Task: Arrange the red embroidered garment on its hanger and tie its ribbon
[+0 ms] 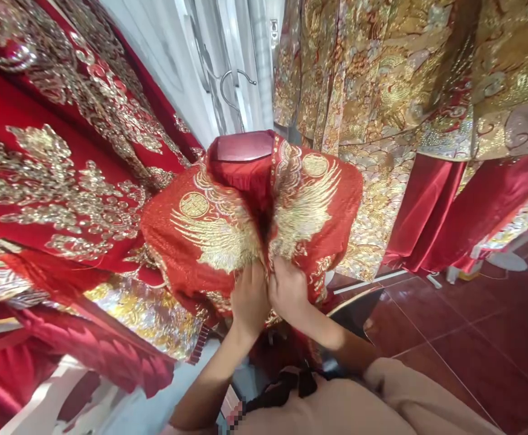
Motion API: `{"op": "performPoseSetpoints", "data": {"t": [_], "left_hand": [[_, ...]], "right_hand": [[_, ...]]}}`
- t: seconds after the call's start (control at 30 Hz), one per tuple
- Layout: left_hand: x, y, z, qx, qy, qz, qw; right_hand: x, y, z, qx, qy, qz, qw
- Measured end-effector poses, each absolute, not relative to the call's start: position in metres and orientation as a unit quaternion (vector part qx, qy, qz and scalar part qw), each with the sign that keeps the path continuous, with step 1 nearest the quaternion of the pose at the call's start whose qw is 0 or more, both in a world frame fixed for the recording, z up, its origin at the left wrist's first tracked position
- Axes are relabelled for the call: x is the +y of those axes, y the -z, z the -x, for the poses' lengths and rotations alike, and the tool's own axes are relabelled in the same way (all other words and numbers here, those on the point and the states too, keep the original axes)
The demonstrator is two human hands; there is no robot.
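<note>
A red jacket (173, 241) with gold embroidered wings and round emblems hangs in front of me on a hanger (240, 148). The hanger's metal hook shows above the collar. My left hand (250, 296) grips the left front edge of the jacket, fingers closed over the cloth. Close beside it, my right hand (287, 289) is closed on the right front edge. The collar stands open above, showing the red lining, and the two edges come near each other at my hands. What my fingertips pinch is hidden.
Red garments with silvery-gold beading (46, 157) hang at the left. Gold embroidered garments (382, 72) and red satin skirts (431, 217) hang at the right. Behind the jacket is a pale curtain (155, 54). Dark red tiles (463, 338) cover the floor at the lower right.
</note>
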State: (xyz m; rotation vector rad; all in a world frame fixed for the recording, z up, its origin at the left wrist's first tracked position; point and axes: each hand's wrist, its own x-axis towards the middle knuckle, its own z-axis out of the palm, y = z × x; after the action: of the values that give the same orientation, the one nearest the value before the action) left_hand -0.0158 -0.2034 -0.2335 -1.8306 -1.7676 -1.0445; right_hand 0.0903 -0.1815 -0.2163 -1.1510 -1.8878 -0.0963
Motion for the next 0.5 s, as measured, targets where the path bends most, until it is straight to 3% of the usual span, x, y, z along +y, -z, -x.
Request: {"op": "performPoseSetpoints", "data": {"t": [0.1,0.17,0.5], "left_hand": [[-0.171,0.246,0.016,-0.673,0.304,0.651,0.172],[-0.153,0.256,0.022,-0.684,0.306,0.645,0.148],[-0.177,0.336,0.038,-0.709,0.453,0.537,0.055]], "right_hand": [[-0.153,0.231,-0.072,-0.780,-0.023,0.531,0.329],[-0.137,0.243,-0.075,-0.785,-0.045,0.540,0.299],[-0.138,0.336,-0.119,-0.682,-0.056,0.594,0.422]]}}
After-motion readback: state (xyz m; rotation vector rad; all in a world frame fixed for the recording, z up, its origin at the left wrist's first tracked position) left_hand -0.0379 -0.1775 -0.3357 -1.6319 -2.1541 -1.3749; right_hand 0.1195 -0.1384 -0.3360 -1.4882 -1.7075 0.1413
